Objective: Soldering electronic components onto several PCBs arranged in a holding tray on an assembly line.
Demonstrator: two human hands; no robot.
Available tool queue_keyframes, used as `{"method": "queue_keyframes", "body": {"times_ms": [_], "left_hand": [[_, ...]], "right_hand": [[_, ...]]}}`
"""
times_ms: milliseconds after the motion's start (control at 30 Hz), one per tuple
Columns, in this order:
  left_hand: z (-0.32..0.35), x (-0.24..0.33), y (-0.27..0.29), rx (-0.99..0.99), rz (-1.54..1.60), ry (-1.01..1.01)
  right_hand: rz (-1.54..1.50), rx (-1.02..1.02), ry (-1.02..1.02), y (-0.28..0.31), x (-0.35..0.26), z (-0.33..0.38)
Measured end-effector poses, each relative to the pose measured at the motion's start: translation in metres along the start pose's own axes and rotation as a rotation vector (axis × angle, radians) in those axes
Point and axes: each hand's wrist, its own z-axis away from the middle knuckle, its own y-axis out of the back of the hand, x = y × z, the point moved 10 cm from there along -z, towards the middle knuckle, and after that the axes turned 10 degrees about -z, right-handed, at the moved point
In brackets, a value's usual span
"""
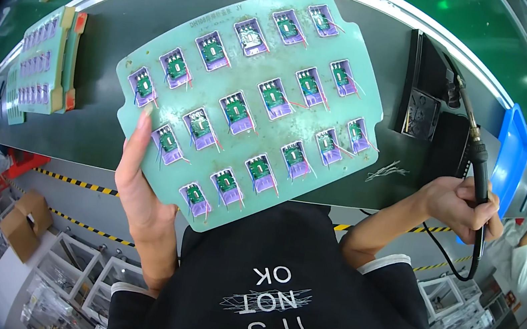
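Note:
A pale green fixture board [221,84] lies tilted on the dark bench, carrying several small green circuit boards in purple holders with thin coloured wires. My left hand [140,181] grips its near left edge, the thumb lying up along the board's rim. My right hand [463,206] is off the board's right side, closed around the black handle of a soldering iron [476,161], whose metal tip points up and away toward its stand [426,86]. The iron's cable loops down below my hand.
A small heap of wire clippings [387,172] lies right of the board. More green fixture boards [45,63] are stacked at the far left. A blue tray [512,159] stands at the right. Other people work at both sides. Yellow-black tape edges the bench.

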Motion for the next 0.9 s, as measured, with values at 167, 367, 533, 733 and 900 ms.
{"method": "queue_keyframes", "body": {"times_ms": [167, 367, 533, 733, 900], "left_hand": [[0.001, 0.0, 0.013, 0.084, 0.023, 0.002], [0.008, 0.011, -0.006, -0.079, 0.003, -0.143], [0.004, 0.004, 0.024, 0.159, 0.017, -0.044], [0.003, 0.004, 0.025, 0.167, 0.034, -0.034], [0.002, -0.002, 0.024, 0.187, 0.047, -0.044]], "right_hand": [[-0.004, -0.009, 0.017, -0.001, -0.001, -0.001], [-0.006, -0.006, 0.012, 0.0, 0.0, 0.001], [-0.021, -0.012, 0.001, 0.0, 0.0, 0.0], [-0.035, -0.012, -0.008, 0.002, 0.003, 0.001], [-0.054, -0.018, 0.005, 0.007, 0.007, 0.002]]}}
